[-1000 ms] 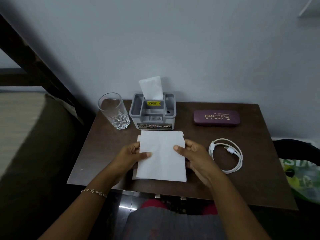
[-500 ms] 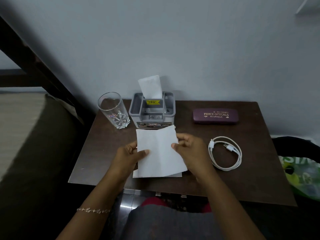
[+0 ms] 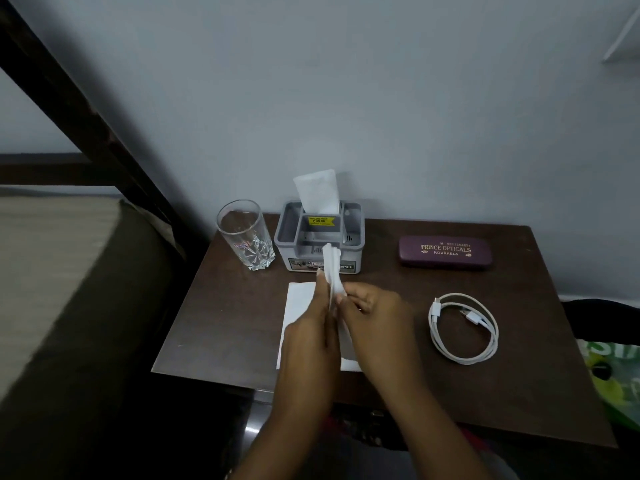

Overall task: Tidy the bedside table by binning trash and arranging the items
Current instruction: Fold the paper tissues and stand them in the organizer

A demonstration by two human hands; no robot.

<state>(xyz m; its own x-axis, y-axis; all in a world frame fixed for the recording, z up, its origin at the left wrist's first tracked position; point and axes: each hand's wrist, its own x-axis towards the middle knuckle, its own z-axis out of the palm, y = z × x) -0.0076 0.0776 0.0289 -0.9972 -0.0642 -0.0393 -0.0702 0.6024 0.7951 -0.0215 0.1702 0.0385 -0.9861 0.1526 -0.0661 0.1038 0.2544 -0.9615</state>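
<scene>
- Folding a white tissue between both hands, held up on edge over the counter, just in front of the grey tissue holder.
- Left hand: fingers closed flat against the tissue's left face. Right hand: fingertips pinching its right side. Both are gripping the same sheet.
- A second white sheet lies flat on the counter under the hands, partly hidden by them.
- Looks done, judging from the layout: glass and tissue holder stand side by side along the back edge by the wall, purple spectacle case sits square at back right, white cable is coiled at front right. One sheet stands upright in the holder's slot.
- Left, as I read it: the held tissue and the flat sheet each need to go somewhere. Can't tell if they're trash or stock for the holder.
- No loose trash visible on the counter. A green-printed bag sits beyond the right edge, possibly the bin, not certain.
- Estimate: late stage, only the tissues unresolved.
</scene>
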